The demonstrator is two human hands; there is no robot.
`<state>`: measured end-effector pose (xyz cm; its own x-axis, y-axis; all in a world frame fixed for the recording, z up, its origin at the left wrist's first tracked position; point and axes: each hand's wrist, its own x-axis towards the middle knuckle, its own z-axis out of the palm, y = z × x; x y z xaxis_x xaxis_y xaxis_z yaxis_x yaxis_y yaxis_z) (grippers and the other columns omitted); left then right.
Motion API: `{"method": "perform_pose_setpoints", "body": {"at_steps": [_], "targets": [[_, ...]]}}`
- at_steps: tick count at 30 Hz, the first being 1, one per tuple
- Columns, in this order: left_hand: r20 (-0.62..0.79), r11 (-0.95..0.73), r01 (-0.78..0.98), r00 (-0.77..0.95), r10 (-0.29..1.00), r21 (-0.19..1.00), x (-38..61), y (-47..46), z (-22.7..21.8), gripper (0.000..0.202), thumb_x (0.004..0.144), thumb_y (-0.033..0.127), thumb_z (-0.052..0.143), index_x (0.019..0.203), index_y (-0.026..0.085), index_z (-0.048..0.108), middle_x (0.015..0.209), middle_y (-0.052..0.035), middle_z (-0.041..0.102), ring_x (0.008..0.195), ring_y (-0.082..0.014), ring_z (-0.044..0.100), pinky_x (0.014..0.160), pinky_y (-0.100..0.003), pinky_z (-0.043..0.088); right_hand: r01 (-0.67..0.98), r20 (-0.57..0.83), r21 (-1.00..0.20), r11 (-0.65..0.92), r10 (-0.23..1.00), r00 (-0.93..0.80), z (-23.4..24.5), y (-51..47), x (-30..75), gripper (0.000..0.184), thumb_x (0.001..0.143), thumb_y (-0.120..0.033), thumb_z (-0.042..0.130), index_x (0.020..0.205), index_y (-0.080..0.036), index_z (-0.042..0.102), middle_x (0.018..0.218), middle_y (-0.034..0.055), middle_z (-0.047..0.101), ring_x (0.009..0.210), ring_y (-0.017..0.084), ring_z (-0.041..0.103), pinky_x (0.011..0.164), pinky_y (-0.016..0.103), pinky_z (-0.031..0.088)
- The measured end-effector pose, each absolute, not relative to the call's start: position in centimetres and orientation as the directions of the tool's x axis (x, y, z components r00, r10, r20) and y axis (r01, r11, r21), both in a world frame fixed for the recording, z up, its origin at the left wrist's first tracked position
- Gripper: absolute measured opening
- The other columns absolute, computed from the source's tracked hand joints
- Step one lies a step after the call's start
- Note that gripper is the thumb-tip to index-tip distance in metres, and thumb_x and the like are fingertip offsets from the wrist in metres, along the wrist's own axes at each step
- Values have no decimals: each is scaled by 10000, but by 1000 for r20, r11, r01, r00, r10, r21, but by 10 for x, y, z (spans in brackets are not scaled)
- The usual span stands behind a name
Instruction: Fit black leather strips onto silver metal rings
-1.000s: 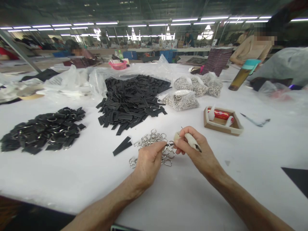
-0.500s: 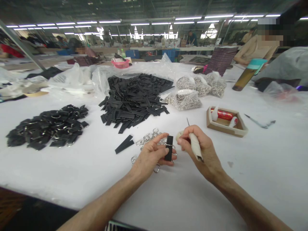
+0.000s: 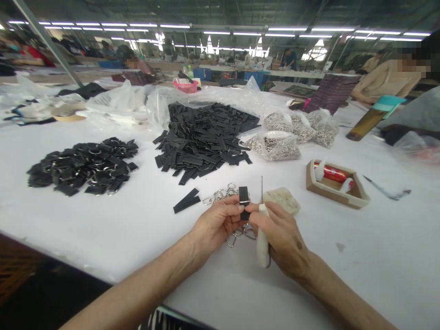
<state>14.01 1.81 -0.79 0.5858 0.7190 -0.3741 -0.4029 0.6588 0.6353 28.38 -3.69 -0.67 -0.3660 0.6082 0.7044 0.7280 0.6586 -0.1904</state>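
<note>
My left hand [image 3: 217,224] pinches a short black strap piece [image 3: 244,196], which stands upright between thumb and fingers. My right hand [image 3: 280,236] meets it from the right, fingertips on the same strap, while gripping a white-handled tool [image 3: 263,240] whose thin metal point sticks up. Under both hands lies a small heap of loose metal D-rings [image 3: 223,192]. Two flat black strips [image 3: 186,200] lie just left of the rings. A pale lumpy pad [image 3: 283,199] sits behind my right hand.
A big pile of black strips [image 3: 202,137] lies beyond, with a pile of finished black pieces with rings [image 3: 84,165] at the left. Bags of metal rings [image 3: 280,144], a small cardboard tray [image 3: 335,185], scissors [image 3: 387,191] and a bottle [image 3: 369,118] stand right. Other people work at the far tables.
The black strap came up out of the rings in my left hand. My right hand swung the tool upright and closed in onto the strap. The view shifted left.
</note>
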Motion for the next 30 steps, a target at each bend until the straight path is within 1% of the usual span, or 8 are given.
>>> {"method": "perform_pose_setpoints", "body": {"at_steps": [5, 9, 13, 17, 20, 25, 27, 30], "targets": [[-406, 712, -403, 615, 676, 575, 142, 16, -2, 210, 718, -23, 492, 818, 101, 630, 728, -59, 697, 627, -136, 649, 643, -252, 522, 692, 717, -260, 674, 615, -329, -9, -40, 287, 141, 823, -46, 453, 841, -179, 496, 808, 64, 623, 773, 174, 540, 659, 298, 451], [-467, 743, -352, 605, 645, 570, 144, 17, -2, 103, 785, 142, 527, 779, 80, 610, 723, -115, 695, 645, -189, 664, 638, -294, 529, 713, 677, -383, 588, 704, -216, -15, -44, 289, 127, 812, -75, 491, 854, -192, 515, 853, 51, 631, 784, 177, 567, 680, 308, 453], [-493, 692, -344, 509, 705, 635, 145, 16, -6, 92, 734, 87, 582, 677, 135, 529, 609, -62, 671, 544, -181, 648, 581, -307, 529, 706, 644, -462, 536, 751, -149, -18, -46, 286, 156, 808, -85, 505, 898, -211, 523, 874, 24, 636, 756, 156, 578, 677, 293, 456], [-415, 578, -316, 453, 789, 752, 147, 11, -7, 103, 711, 102, 618, 701, 143, 524, 615, -53, 667, 545, -195, 649, 632, -363, 530, 707, 658, -517, 483, 752, -32, -16, -46, 282, 120, 810, -114, 528, 867, -219, 513, 809, 1, 621, 705, 135, 563, 631, 260, 449], [-305, 487, -258, 521, 798, 834, 147, 5, -5, 82, 750, 191, 603, 726, 118, 574, 692, -86, 678, 643, -203, 659, 721, -378, 512, 694, 639, -572, 437, 768, 43, -12, -46, 281, 126, 800, -115, 541, 863, -217, 501, 789, -6, 596, 681, 122, 549, 614, 243, 441], [-224, 413, -229, 568, 792, 882, 147, -2, -3, 232, 801, 327, 552, 816, 105, 616, 744, -100, 679, 732, -212, 653, 778, -387, 485, 594, 474, -751, 288, 861, 183, -2, -45, 284, 124, 798, -132, 529, 870, -216, 474, 776, -13, 569, 651, 111, 536, 584, 228, 433], [-198, 387, -224, 578, 792, 895, 148, -4, 0, 229, 778, 318, 588, 871, 114, 631, 766, -89, 681, 757, -203, 646, 790, -366, 476, 544, 407, -806, 232, 885, 225, 0, -44, 286, 125, 794, -147, 533, 873, -216, 464, 779, -11, 580, 643, 112, 542, 579, 229, 437], [-210, 374, -187, 571, 793, 908, 149, -4, 3, 223, 699, 213, 668, 906, 133, 647, 752, -60, 681, 744, -188, 635, 759, -328, 476, 494, 351, -848, 189, 900, 259, 1, -44, 286, 139, 777, -152, 549, 861, -219, 461, 773, -13, 592, 656, 117, 555, 593, 233, 443]]}}
